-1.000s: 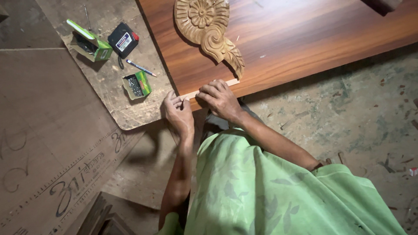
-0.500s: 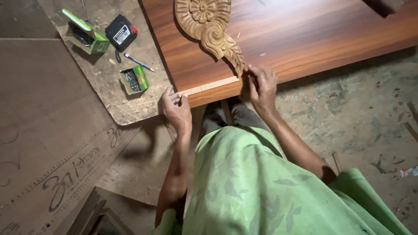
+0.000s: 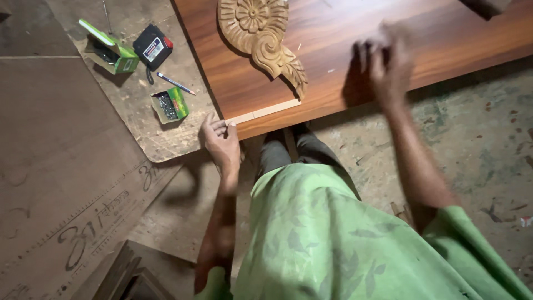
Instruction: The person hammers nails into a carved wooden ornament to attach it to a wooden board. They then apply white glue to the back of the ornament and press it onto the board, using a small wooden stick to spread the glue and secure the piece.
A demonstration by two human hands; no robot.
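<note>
A brown wooden panel [image 3: 388,33] lies across the top of the view. A carved pale wooden ornament [image 3: 261,33] rests on it. A thin light wood strip [image 3: 266,110] lies along the panel's near edge. My left hand [image 3: 220,141] touches the strip's left end at the panel's corner with its fingertips. My right hand [image 3: 386,64] hovers blurred over the panel to the right of the ornament, fingers spread and holding nothing.
A worn board [image 3: 139,128] at the left carries two small green boxes [image 3: 108,50] [image 3: 170,104], one holding screws, a black tape measure [image 3: 152,47] and a pen [image 3: 175,83]. Brown sheets [image 3: 61,183] cover the floor at the left. Dusty concrete floor [image 3: 472,139] lies at the right.
My right hand has left the strip's end, slid right along the panel edge, and now lifts over the panel further right. My left hand stays at the corner.
</note>
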